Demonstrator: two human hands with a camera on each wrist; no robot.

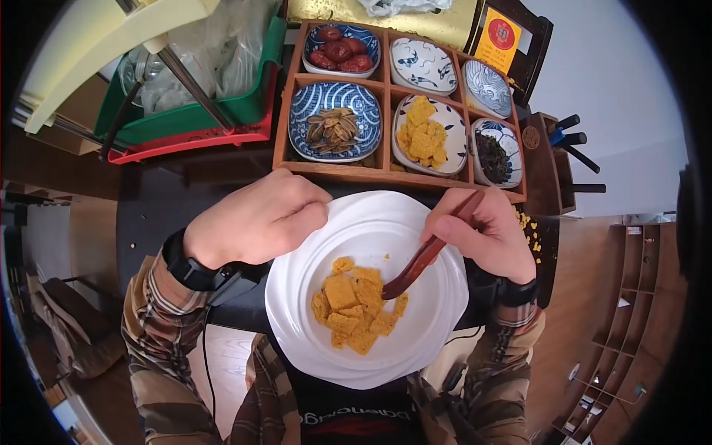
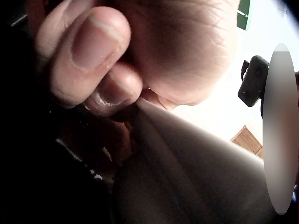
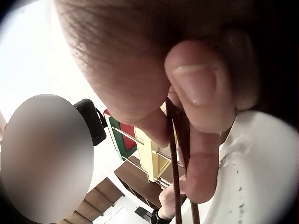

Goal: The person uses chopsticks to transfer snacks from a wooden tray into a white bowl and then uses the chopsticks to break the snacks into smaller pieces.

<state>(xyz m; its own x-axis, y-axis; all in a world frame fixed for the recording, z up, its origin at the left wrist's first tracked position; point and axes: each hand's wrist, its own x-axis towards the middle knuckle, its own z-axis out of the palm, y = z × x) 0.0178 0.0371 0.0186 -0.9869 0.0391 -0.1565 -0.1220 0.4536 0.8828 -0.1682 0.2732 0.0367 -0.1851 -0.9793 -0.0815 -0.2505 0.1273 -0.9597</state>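
Observation:
My left hand [image 1: 259,219] grips the upper left rim of a white plate [image 1: 437,326] with a wavy edge. The left wrist view has the plate's edge [image 2: 201,154] running in between the curled fingers. Yellow-orange crisp pieces [image 1: 354,304] lie heaped in the plate's middle. My right hand [image 1: 489,233] pinches reddish-brown wooden tongs [image 1: 419,271], slanted down over the plate with their tip at the right side of the heap. Both arms of the tongs [image 3: 175,172] show between thumb and fingers in the right wrist view.
Behind the plate stands a divided wooden tray [image 1: 326,169] with patterned bowls of red dates [image 1: 340,52], striped seeds [image 1: 331,132], yellow crisps [image 1: 423,141] and dark leaves [image 1: 491,158]. A green basket [image 1: 256,96] is at left, a wooden tool holder [image 1: 545,163] at right. Yellow crumbs [image 1: 530,233] lie nearby.

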